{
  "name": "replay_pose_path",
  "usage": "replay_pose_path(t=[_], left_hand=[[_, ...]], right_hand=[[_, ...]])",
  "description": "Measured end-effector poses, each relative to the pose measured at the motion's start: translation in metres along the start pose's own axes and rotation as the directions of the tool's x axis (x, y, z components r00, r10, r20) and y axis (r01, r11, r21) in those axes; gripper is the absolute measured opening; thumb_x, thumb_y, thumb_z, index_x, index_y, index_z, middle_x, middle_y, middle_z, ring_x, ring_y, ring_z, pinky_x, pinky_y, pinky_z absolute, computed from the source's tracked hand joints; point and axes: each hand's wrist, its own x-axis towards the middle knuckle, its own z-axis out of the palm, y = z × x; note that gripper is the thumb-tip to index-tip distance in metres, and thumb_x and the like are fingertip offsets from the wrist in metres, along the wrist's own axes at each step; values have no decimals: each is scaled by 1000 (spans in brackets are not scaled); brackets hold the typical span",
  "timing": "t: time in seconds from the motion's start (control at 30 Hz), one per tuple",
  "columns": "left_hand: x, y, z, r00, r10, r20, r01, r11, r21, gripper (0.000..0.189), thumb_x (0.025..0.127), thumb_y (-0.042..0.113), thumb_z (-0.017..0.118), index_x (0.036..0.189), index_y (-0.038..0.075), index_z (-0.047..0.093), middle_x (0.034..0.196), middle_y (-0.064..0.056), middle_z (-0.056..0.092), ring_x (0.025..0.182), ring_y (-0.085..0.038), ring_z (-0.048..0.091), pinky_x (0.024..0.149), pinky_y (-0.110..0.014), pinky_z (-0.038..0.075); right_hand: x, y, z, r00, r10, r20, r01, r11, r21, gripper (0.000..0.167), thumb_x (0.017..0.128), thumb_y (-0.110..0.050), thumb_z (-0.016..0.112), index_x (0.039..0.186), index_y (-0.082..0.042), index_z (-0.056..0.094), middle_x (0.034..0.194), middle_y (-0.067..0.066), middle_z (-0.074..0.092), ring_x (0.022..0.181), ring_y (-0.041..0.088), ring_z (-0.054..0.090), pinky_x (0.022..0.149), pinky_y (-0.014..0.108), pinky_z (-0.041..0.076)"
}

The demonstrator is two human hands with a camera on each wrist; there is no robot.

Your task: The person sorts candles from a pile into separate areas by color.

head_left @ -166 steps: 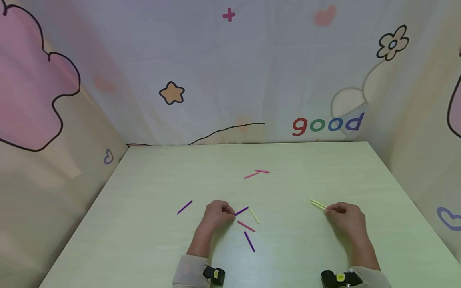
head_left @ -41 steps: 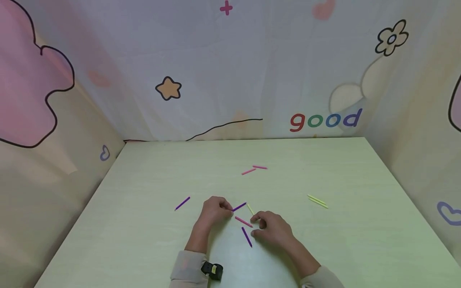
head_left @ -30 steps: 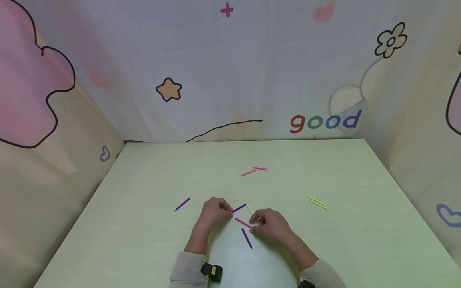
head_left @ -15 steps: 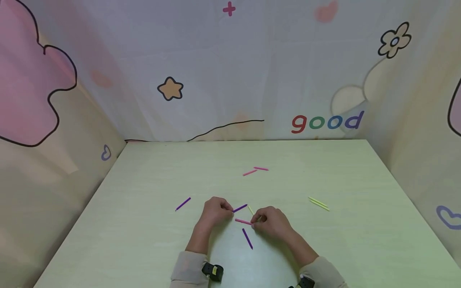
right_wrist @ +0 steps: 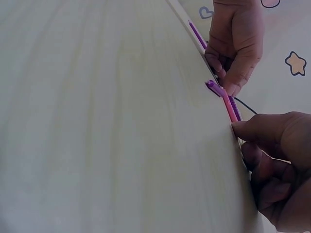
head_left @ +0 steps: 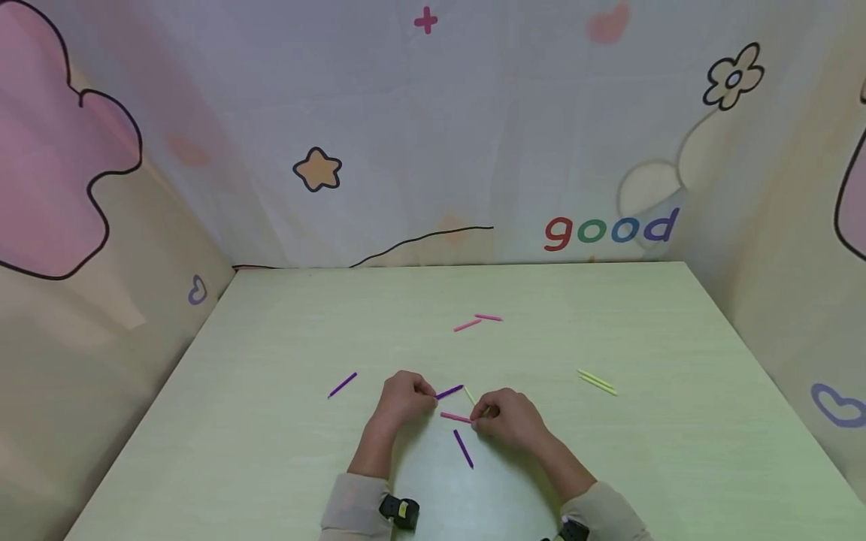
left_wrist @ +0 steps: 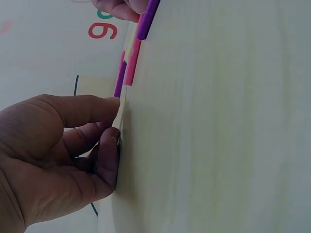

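In the head view my left hand (head_left: pixel 406 397) holds the left end of a short purple stick (head_left: pixel 449 391) at its fingertips, low on the table. My right hand (head_left: pixel 509 421) pinches the right end of a pink stick (head_left: pixel 456 417) between thumb and finger. A yellow stick (head_left: pixel 469 394) slants down from the purple one's far end, its lower part hidden by the right fingers. Below the pink stick lies another purple stick (head_left: pixel 463 448). The right wrist view shows the thumb right on the pink stick (right_wrist: pixel 230 109).
Two pink sticks (head_left: pixel 477 322) lie farther back on the pale table (head_left: pixel 298 315). A lone purple stick (head_left: pixel 342 385) lies left of the left hand, and two yellow sticks (head_left: pixel 598 382) lie side by side at the right. Printed cloth (head_left: pixel 406 113) walls the table's back and sides.
My right hand let go of the two yellow sticks at the right, came to the middle and took the pink stick. Its right end has swung away from me. The left hand stays put.
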Motion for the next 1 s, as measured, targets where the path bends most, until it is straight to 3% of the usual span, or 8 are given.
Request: replay_pose_path(t=[0.5, 0.7, 1.0], left_hand=[[-5, 6, 0, 999, -12, -29, 11, 998, -56, 4, 75, 3, 68, 79, 3, 68, 72, -1, 59, 69, -16, 51, 61, -28, 44], [-12, 5, -5, 999, -34, -38, 31, 996, -82, 4, 77, 4, 69, 80, 4, 67, 73, -1, 58, 71, -17, 51, 62, -29, 44], [-21, 2, -14, 998, -33, -47, 27, 994, -108, 4, 78, 4, 69, 81, 4, 67, 73, -1, 59, 70, -16, 52, 61, -30, 44]], right_hand=[[0, 0, 0, 1000, 20, 6, -20, 1000, -1, 8, 75, -7, 73, 76, -14, 69, 62, -10, 54, 58, 10, 47, 55, 27, 38], [1, -1, 0, 999, 43, 6, -43, 999, -2, 7, 75, -8, 73, 76, -13, 70, 63, -10, 55, 59, 10, 48, 57, 28, 39], [-1, -1, -1, 1000, 17, 9, -17, 1000, 4, 6, 74, -7, 73, 77, -12, 71, 62, -9, 54, 58, 9, 46, 55, 27, 38]])
